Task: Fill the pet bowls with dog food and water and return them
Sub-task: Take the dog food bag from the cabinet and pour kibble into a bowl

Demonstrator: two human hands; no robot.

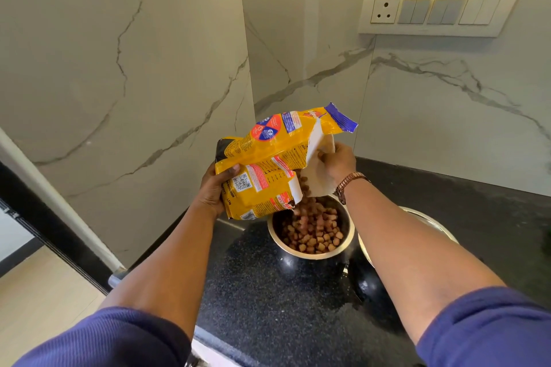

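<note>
A yellow dog food bag [274, 158] is tilted over a steel pet bowl [274, 234] with a black outside, standing on the black counter. Brown kibble [313, 232] falls from the torn opening and partly fills the bowl. My left hand [216, 191] grips the bag's lower left side. My right hand [338, 162] holds the white inner flap at the torn mouth. A second steel bowl [432, 225] sits just right of the first, mostly hidden behind my right forearm.
The black speckled counter [268, 292] fills a corner between two white marble walls [119, 68]. A switch panel with a socket [438, 9] is on the right wall. The counter's left edge drops to a light floor [35, 292].
</note>
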